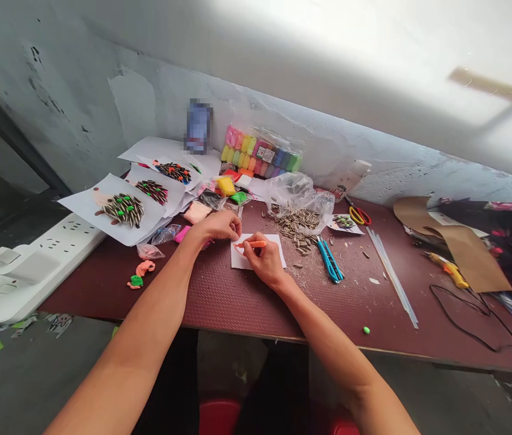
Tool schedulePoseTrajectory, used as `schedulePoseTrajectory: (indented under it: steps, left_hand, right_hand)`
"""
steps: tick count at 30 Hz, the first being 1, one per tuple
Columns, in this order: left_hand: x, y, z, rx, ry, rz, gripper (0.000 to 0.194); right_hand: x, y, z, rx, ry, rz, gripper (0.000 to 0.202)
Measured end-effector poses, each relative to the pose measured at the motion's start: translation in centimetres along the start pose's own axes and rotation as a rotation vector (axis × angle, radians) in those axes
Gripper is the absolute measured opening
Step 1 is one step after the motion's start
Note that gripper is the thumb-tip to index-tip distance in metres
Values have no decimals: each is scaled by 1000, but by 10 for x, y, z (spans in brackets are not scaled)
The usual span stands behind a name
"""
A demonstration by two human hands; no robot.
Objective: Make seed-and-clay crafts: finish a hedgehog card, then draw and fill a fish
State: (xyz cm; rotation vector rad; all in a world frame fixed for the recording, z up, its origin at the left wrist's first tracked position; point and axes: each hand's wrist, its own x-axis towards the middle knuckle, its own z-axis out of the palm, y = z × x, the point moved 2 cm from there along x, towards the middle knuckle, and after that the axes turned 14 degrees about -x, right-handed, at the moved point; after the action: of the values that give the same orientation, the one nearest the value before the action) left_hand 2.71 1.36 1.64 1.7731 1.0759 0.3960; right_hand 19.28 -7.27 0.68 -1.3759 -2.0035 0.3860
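A small white sheet lies on the dark red table. My right hand rests on it, its fingers closed round an orange pen whose tip is near the sheet's left part, where a faint orange mark shows. My left hand is at the sheet's upper left corner with its fingers curled together; whatever they may pinch is too small to make out. Just right of the sheet is a heap of sunflower seeds, partly under a clear plastic bag. A blue cutter lies beside the heap.
Papers with seed-covered hedgehog figures lie at left, by a white power strip. Packs of coloured clay stand against the wall. Right are scissors, clear glue sticks, a yellow glue gun with its cord and brown paper.
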Motion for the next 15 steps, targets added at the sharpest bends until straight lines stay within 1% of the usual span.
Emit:
schedulePoseTrajectory:
  steps: [6, 15]
  left_hand:
    - [0, -1, 0, -5, -3, 2, 21]
    - [2, -4, 0, -30, -8, 2, 23]
  right_hand:
    - [1, 0, -1, -13, -17, -7, 27]
    - [0, -2, -5, -26, 10, 25, 24]
